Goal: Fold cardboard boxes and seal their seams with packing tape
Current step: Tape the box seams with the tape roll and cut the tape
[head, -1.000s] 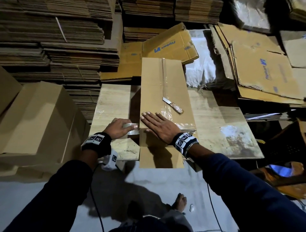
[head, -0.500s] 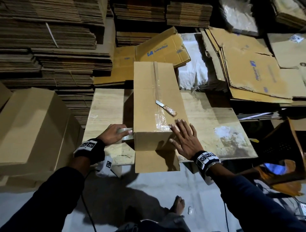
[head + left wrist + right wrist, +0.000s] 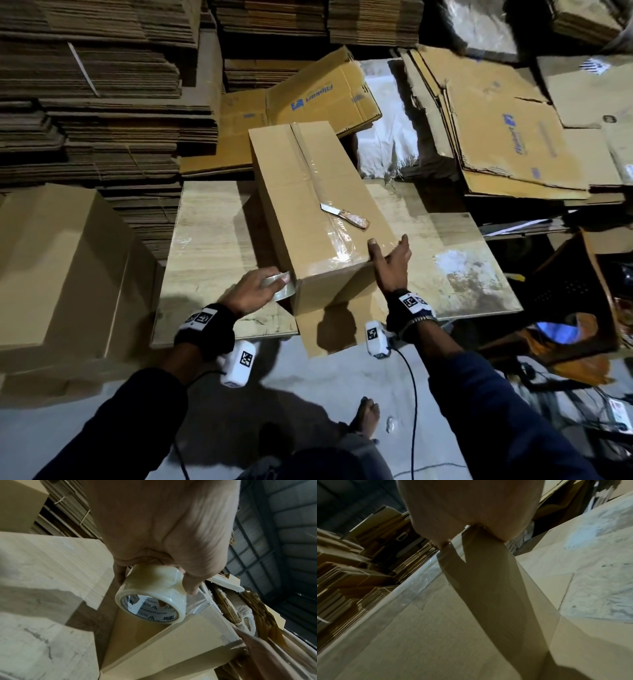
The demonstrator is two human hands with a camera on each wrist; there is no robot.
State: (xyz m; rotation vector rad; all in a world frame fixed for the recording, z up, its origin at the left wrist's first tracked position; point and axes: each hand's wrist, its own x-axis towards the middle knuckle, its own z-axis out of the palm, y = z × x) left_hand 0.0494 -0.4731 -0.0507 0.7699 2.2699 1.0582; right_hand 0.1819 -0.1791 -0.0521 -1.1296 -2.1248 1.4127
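Head cam: high, looking down and forward over bench (image 3: 212, 240). Left wrist cam: close behind left grip (image 3: 163, 536), facing the box (image 3: 171, 646). Right wrist cam: close, same box (image 3: 436, 635).

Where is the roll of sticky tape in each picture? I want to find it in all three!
Head view: the clear tape roll sits lower middle, held by the left hand against the box's near left corner.
Left wrist view: the roll is in the centre, its printed core facing the camera, under the fingers.
Right wrist view: not in it.
Shared landmark: the cardboard box with clear tape along its top.
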